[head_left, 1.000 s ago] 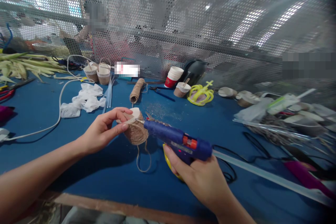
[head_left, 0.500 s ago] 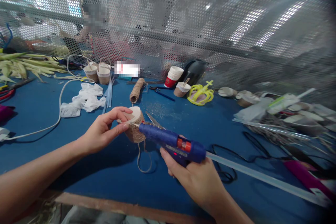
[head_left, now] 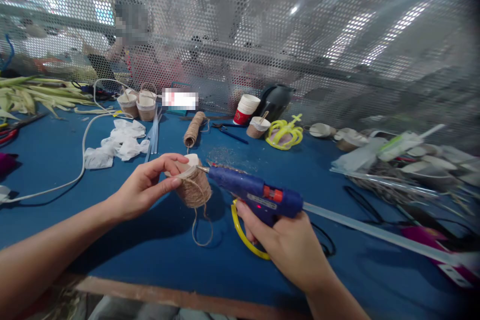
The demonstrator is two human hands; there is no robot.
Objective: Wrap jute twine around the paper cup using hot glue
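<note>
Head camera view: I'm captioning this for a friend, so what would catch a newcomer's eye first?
Near the middle, the right hand points a blue glue gun at a twine-wrapped cup pinched by the left hand. Farther back, right of center, a yellow crown stands out against the blue table.

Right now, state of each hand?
Left hand: closed, holding the twine-wrapped cup near its rim.
Right hand: closed around the blue glue gun.
</note>
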